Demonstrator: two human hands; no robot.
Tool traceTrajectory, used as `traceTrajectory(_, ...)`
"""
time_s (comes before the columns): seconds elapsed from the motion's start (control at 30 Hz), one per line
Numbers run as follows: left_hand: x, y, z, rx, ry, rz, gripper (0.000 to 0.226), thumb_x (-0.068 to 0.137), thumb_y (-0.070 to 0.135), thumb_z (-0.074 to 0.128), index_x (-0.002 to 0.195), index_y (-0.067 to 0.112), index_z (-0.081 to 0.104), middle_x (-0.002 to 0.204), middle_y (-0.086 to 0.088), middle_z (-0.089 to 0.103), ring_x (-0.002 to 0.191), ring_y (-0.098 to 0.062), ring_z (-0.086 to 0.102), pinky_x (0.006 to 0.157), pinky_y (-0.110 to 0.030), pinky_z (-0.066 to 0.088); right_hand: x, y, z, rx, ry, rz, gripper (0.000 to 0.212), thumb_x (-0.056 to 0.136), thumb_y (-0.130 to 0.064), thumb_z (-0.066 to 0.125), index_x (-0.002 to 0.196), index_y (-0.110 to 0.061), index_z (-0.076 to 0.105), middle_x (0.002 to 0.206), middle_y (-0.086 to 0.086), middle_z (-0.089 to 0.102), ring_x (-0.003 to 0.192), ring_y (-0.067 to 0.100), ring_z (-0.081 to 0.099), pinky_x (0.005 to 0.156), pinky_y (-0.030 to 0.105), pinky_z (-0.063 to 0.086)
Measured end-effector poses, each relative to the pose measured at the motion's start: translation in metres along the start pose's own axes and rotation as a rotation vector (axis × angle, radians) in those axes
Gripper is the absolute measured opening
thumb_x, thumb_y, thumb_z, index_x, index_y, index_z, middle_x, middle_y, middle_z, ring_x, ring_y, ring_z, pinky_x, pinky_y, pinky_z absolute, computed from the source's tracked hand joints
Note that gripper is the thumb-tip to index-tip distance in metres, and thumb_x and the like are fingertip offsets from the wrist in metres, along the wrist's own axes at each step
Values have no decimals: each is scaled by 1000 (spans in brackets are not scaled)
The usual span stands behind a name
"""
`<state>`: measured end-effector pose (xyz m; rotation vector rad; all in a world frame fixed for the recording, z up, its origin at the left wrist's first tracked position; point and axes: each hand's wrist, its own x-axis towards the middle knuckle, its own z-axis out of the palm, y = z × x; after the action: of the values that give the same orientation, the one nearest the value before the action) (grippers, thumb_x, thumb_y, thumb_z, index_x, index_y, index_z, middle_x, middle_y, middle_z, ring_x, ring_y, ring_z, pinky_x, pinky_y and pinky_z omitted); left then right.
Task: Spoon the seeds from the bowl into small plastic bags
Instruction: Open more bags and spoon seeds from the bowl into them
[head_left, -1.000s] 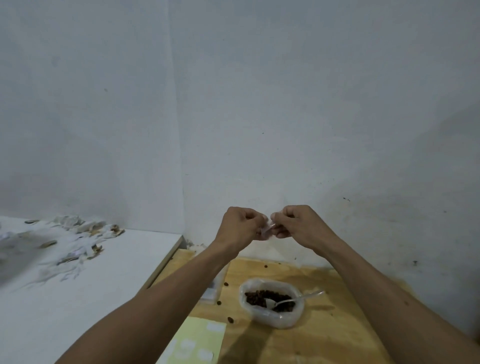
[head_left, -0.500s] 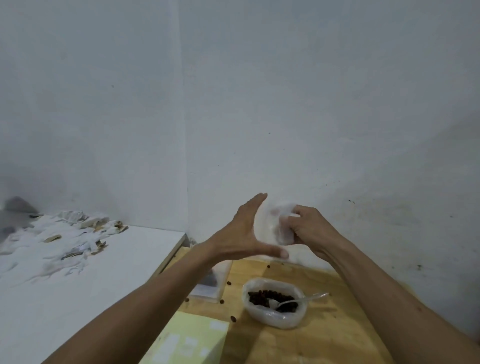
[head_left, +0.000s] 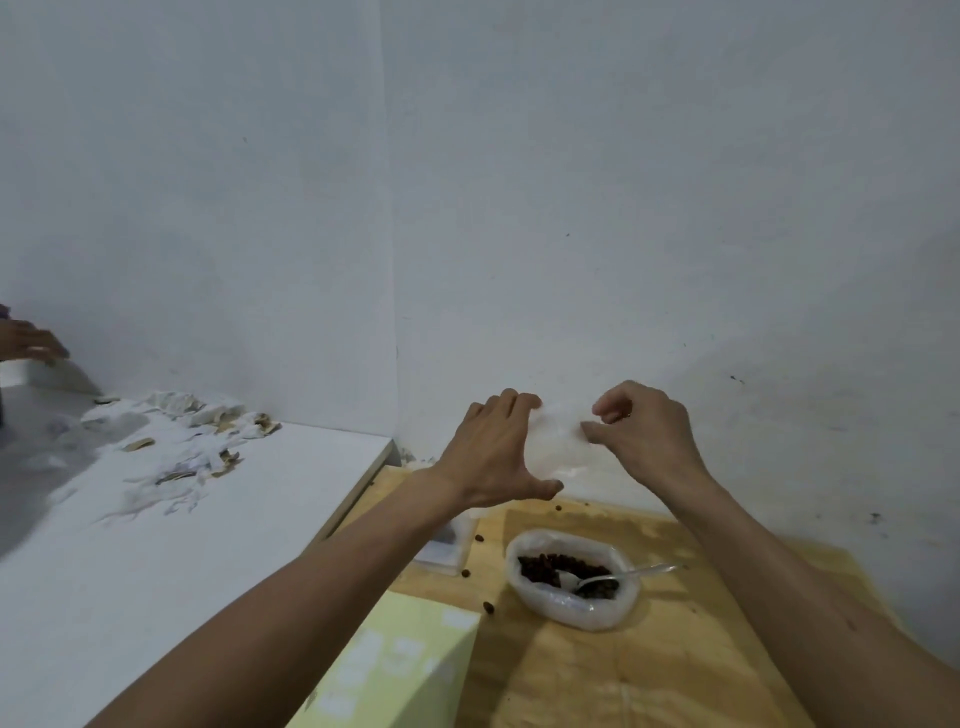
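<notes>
White walls meet in a corner behind a wooden table (head_left: 649, 675), where we find the bowl (head_left: 571, 577) of seeds (head_left: 550, 564), a spoon (head_left: 623, 574) resting inside. Raised beyond it, our left hand (head_left: 498, 452) and right hand (head_left: 644, 431) each pinch an edge of a clear plastic bag (head_left: 558, 444) stretched between them.

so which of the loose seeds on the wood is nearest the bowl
The loose seed just left of the bowl, by its near-left wall. The other strays, like the one at, lie farther back.
</notes>
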<state>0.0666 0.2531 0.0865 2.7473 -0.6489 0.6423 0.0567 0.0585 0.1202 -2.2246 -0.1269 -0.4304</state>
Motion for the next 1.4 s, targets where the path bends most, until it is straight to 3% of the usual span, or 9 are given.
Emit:
traceTrajectory(0.1, -2, 0, 6, 9, -16, 23, 107, 69, 65, 79, 149, 13, 32, 137, -5, 46, 121, -24, 45, 104, -34, 35, -1, -2, -6, 97, -255, -37, 13, 79, -15, 85, 70, -17, 76, 71, -2, 74, 68, 21, 69, 68, 31, 59)
traceTrajectory(0.27, -4, 12, 14, -164, -37, 2, 100, 63, 71, 82, 137, 15, 44, 126, 1, 52, 108, -18, 49, 93, -32, 38, -6, -3, -3, 60, -415, -65, 53, 80, -27, 85, 61, 1, 44, 63, 4, 29, 46, 5, 26, 44, 13, 25)
traceTrajectory(0.4, -4, 14, 17, -138, -76, 16, 76, 72, 61, 80, 121, 14, 45, 105, 6, 53, 87, -18, 50, 75, -31, 33, -7, 7, -1, 69, -468, -85, 42, 84, -16, 79, 53, -9, 51, 53, -6, 40, 48, 4, 37, 55, 18, 40)
traceTrajectory(0.5, -7, 11, 21, -112, -96, -24, 79, 75, 60, 78, 129, 12, 45, 117, -2, 60, 93, -21, 52, 78, -31, 35, -9, 22, -7, 116, -387, -81, 29, 90, -8, 71, 66, -25, 74, 67, -12, 70, 63, 4, 66, 76, 25, 57)
traceTrajectory(0.57, -13, 4, 24, -115, -118, -79, 85, 76, 63, 75, 136, 12, 44, 130, -6, 59, 106, -25, 56, 84, -33, 40, -7, 40, -17, -206, -313, -84, 9, 92, -29, 73, 90, -25, 80, 91, -7, 77, 87, 11, 72, 83, 31, 58)
traceTrajectory(0.7, -24, -7, 31, -142, -188, -131, 91, 78, 68, 72, 142, 10, 44, 138, -7, 56, 115, -26, 56, 91, -37, 46, -17, 78, -30, -757, -538, 236, 67, 90, -70, 55, 95, -6, 72, 96, 10, 76, 83, 26, 72, 78, 38, 60)
traceTrajectory(0.83, -30, -5, 33, -193, -244, -193, 94, 76, 69, 73, 144, 11, 44, 141, -6, 55, 120, -24, 54, 96, -39, 47, -37, 97, -25, -332, -608, 473, 56, 89, -49, 73, 90, 7, 72, 73, 9, 73, 58, 24, 64, 55, 29, 57)
traceTrajectory(1.0, -35, -4, 32, -236, -270, -235, 96, 74, 70, 75, 142, 8, 47, 137, -7, 57, 118, -24, 55, 97, -40, 49, -57, 105, -3, 96, -431, 545, 26, 95, -28, 71, 83, -4, 69, 58, 3, 55, 45, 14, 48, 46, 24, 42)
traceTrajectory(1.4, -41, -18, 17, -363, -202, -332, 90, 72, 63, 81, 140, 15, 46, 123, 2, 59, 113, -17, 57, 86, -28, 45, -76, 118, 10, 472, -231, 618, 23, 98, -17, 62, 81, -3, 67, 53, -1, 48, 42, 11, 40, 35, 20, 33)
